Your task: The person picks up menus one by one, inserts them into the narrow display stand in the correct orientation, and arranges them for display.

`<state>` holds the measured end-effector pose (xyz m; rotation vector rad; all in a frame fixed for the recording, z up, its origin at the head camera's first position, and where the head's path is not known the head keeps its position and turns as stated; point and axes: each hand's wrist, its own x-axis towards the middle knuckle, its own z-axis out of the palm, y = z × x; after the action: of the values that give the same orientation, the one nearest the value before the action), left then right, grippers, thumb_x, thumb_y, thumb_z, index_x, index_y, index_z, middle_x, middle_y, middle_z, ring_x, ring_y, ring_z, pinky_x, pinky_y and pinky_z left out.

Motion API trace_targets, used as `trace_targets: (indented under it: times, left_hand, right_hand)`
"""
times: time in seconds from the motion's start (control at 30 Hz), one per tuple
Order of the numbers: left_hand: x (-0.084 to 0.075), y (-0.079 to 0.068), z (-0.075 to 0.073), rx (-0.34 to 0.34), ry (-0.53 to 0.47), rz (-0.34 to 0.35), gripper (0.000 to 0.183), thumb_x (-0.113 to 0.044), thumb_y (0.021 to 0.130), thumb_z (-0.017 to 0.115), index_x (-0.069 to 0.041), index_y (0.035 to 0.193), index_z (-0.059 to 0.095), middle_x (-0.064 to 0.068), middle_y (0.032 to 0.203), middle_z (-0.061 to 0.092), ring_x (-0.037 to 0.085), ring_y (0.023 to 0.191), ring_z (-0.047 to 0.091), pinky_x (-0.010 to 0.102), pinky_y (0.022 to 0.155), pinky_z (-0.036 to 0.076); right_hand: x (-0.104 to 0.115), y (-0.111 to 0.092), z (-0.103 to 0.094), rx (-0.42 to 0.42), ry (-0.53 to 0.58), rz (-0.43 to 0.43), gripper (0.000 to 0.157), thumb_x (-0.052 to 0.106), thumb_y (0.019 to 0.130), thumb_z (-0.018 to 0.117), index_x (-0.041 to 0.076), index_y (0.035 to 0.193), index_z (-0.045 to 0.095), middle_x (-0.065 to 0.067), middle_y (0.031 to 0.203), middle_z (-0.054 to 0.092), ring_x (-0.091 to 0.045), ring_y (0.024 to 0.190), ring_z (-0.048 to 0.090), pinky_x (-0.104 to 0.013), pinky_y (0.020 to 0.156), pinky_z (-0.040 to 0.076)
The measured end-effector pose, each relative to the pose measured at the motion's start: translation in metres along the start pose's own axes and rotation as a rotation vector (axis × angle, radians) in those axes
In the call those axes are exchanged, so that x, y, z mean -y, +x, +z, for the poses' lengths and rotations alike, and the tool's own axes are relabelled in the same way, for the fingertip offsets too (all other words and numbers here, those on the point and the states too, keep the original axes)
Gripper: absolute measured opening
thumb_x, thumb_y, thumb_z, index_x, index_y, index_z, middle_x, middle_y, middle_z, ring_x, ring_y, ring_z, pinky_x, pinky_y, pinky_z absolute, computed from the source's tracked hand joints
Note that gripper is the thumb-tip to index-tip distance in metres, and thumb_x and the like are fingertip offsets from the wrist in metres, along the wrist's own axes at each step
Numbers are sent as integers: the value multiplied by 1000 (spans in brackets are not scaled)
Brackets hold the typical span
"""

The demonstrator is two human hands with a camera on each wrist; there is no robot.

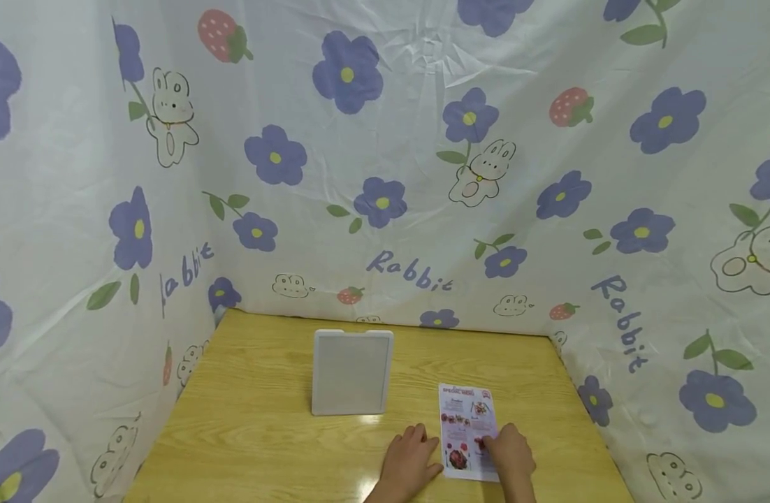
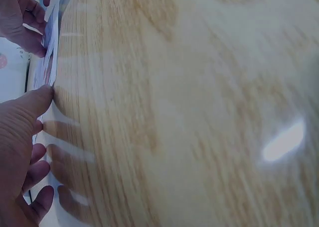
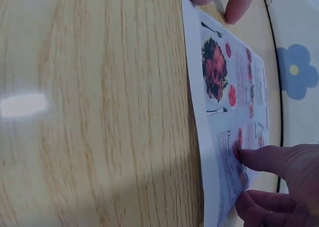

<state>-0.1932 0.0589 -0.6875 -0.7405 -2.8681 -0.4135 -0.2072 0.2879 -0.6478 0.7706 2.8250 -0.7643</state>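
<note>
A printed menu sheet [image 1: 462,433] with food pictures lies on the wooden table in front of me. At its right edge my right hand [image 1: 511,457] pinches the sheet, thumb on the printed face and fingers at the side, as the right wrist view shows. Beside the lower left edge rests my left hand [image 1: 407,464], its fingers relaxed. In the left wrist view the left thumb [image 2: 37,100] touches or nearly touches the sheet's edge. The near edge of the menu [image 3: 212,152] looks slightly raised off the wood.
Left of the menu, a white-framed panel [image 1: 352,374] stands upright on the table [image 1: 247,419]. White curtains [image 1: 410,230] printed with purple flowers, rabbits and strawberries enclose the table at the back and both sides.
</note>
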Motion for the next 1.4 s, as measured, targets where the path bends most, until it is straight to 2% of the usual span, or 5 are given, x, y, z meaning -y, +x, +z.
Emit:
trace_targets:
  times: [0.4,0.77,1.07,1.27,1.4]
  left_hand:
    - [1,0,0,-3,-16,5,34,-53,91,81,-32,117,77,-7,101,55,11,91,51,28,67,40]
    - [1,-1,4,5,-43,0,39,-52,91,82,-30,122,79,-7,102,56,11,91,50,26,67,39]
    - [0,-1,4,-3,-39,-16,40,-52,92,81,-27,122,78,-6,105,57,12,94,52,28,70,43]
    - [-1,3,2,37,-99,-100,53,-52,94,79,-16,132,70,0,117,63,18,108,60,35,82,54]
    - [-2,8,-2,53,-226,-179,64,-52,96,78,-7,140,65,8,126,68,27,119,64,44,95,59]
  right_hand:
    - [-7,3,2,25,112,-36,28,25,83,76,3,84,60,-17,85,64,-30,75,56,-42,62,45]
    - [-10,2,-6,42,193,-42,32,27,99,63,-3,107,64,-18,96,69,-30,85,63,-41,69,45]
    - [-7,4,-12,40,284,-82,28,16,100,61,-7,114,71,-16,95,73,-28,88,66,-39,74,48]
    - [1,3,-22,25,365,-142,26,14,102,63,-9,111,73,-16,94,74,-27,87,66,-33,72,47]
    - [8,2,-30,10,407,-184,25,12,103,63,-10,110,73,-17,95,73,-24,85,64,-32,72,48]
